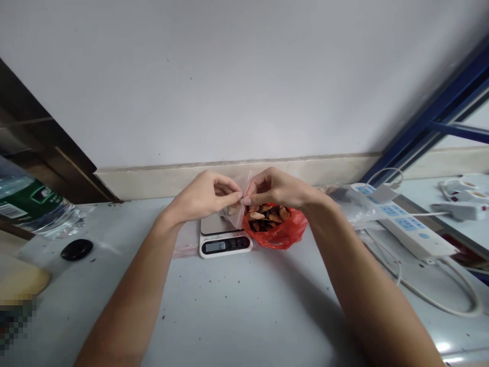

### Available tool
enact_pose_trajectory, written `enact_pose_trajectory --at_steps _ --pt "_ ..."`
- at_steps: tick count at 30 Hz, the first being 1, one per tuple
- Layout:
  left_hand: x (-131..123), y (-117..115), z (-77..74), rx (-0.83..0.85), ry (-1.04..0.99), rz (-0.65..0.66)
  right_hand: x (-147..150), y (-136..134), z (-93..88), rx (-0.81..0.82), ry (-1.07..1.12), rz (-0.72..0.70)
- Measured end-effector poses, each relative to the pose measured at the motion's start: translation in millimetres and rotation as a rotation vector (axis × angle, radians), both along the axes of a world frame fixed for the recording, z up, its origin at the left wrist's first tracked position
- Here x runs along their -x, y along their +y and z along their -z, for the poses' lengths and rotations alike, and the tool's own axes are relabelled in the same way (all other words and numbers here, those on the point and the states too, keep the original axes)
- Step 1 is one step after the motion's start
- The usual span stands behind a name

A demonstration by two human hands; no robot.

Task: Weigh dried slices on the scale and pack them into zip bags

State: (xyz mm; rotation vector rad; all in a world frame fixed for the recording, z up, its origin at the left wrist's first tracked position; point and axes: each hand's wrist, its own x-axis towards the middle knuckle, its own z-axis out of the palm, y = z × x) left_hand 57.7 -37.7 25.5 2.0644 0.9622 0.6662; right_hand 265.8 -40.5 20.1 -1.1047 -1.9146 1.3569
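Between my two hands hangs a small clear plastic bag (pixel 237 218), its top edge pinched from both sides. My left hand (pixel 208 196) is closed on the left part of that edge, thumb against fingers. Right beside it, my right hand (pixel 273 187) pinches the bag too, and the fingertips of both hands nearly touch. Below the left hand lies a white kitchen scale (pixel 225 245) with a lit display; the bag hides part of its plate. A red plastic bag (pixel 280 235) full of brown dried slices (pixel 267 216) stands open under my right hand.
At the left are a large water bottle (pixel 34 204) with a green label and a black oval object (pixel 77 250). On the right lie a white power strip (pixel 408 224), cables and clear plastic (pixel 353 206). A wall rises behind; a blue metal frame (pixel 431 120) stands right.
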Motion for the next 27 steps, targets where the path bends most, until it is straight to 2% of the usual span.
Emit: enact_pose_trajectory --at_steps 12,17,23,27 --pt "3.3 -1.5 -3.2 0.078 -0.002 -0.003 0.9 -3.6 -2.2 -0.060 -0.076 -0.037" --pt "0.6 -0.6 -1.2 0.088 -0.008 -0.045 2.6 -4.2 -1.1 -0.007 -0.087 -0.031" --pt "-3.6 -0.8 -1.2 0.089 0.015 -0.097 10.4 -5.3 -2.0 0.021 -0.096 0.062" --pt "5.9 4.0 -1.8 0.063 -0.008 -0.162 6.5 -3.5 -3.1 -0.033 -0.062 0.221"
